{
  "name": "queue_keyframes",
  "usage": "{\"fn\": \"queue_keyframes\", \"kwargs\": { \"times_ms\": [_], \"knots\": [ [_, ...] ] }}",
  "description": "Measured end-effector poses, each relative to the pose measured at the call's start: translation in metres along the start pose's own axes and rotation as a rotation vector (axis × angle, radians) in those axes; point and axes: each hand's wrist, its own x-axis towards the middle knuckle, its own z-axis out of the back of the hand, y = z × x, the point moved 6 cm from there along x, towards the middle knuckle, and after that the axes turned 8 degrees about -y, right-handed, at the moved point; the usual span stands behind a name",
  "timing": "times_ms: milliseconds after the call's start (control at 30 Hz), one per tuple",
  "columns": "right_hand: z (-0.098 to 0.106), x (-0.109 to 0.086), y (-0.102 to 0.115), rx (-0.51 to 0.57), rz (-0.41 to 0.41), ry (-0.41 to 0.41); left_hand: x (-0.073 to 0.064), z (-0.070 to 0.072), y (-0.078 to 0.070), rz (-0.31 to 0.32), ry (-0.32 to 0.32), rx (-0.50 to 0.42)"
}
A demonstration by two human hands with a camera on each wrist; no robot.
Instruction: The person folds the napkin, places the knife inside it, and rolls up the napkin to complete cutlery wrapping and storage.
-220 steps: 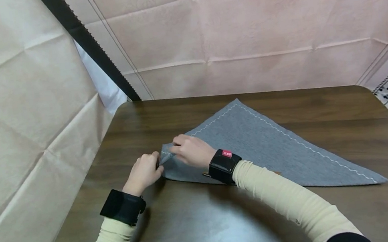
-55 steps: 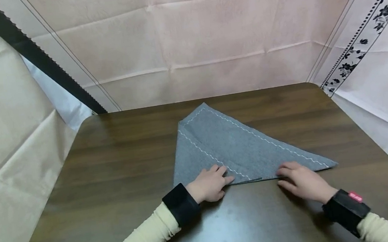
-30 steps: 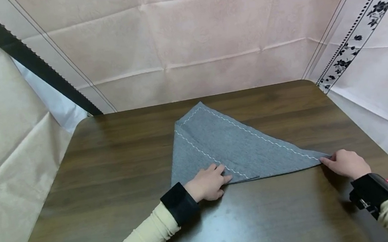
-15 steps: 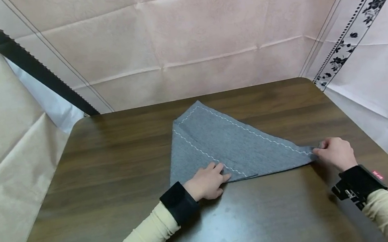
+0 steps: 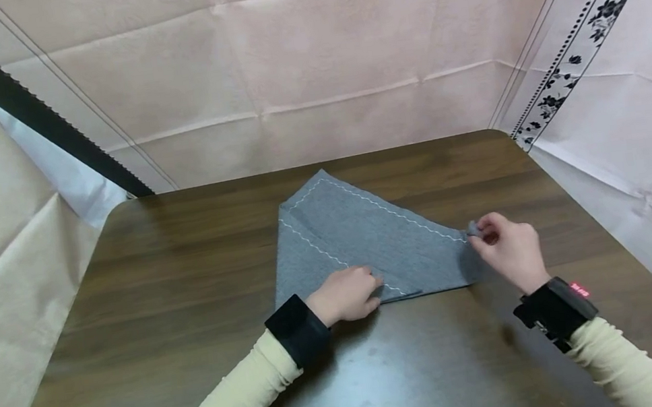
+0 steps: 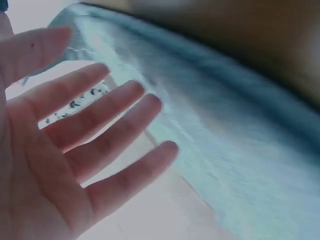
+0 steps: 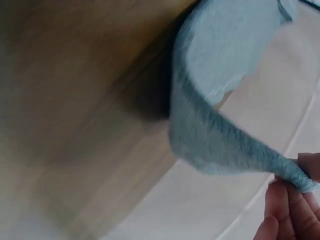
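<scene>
A grey-blue cloth [image 5: 359,226] with white stitching along its edges lies folded on the table in the head view. Its left corner is folded over toward the near edge. My left hand [image 5: 346,294] rests on the cloth's near edge; in the left wrist view that hand [image 6: 85,145] has its fingers extended and spread. At the cloth's right end, my right hand [image 5: 512,252] pinches the corner and holds it raised. The right wrist view shows the cloth [image 7: 220,145] curving up to the thumb and fingers of my right hand [image 7: 300,205].
A dark brown wooden table [image 5: 186,261] with rounded corners carries the cloth. Behind it hangs a pale pink sheet [image 5: 330,40], and pale sheeting with a black floral strip [image 5: 608,13] is at the right. A black band [image 5: 34,110] crosses the left sheet.
My right hand has moved from the near edge to the right corner, gripped it and brought it up and leftward. Earlier both hands folded the left corner over. My left hand stays by the near edge.
</scene>
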Motion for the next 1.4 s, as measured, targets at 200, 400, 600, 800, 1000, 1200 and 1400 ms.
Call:
{"fn": "queue_keyframes", "kwargs": {
  "times_ms": [200, 400, 600, 800, 1000, 1200, 1400],
  "knots": [
    [-0.020, -0.005, 0.033, -0.086, 0.157, 0.061, 0.032, 0.020, -0.015, -0.031, -0.117, -0.153],
    [-0.033, -0.015, 0.053, -0.088, 0.319, 0.056, 0.058, 0.026, -0.025, -0.006, -0.173, -0.342],
    [-0.038, -0.021, 0.066, -0.036, 0.424, 0.007, 0.066, 0.033, -0.026, 0.019, -0.344, -0.329],
    [-0.039, -0.022, 0.068, -0.025, 0.416, -0.010, 0.060, 0.038, -0.020, 0.029, -0.359, -0.369],
    [-0.040, -0.023, 0.069, 0.003, 0.424, -0.002, 0.040, 0.052, -0.005, 0.024, -0.439, -0.409],
    [-0.045, -0.025, 0.069, 0.028, 0.416, 0.020, 0.013, 0.071, 0.015, 0.028, -0.505, -0.452],
    [-0.054, -0.028, 0.074, 0.036, 0.420, 0.049, -0.009, 0.086, 0.029, 0.034, -0.560, -0.438]
  ]
}}
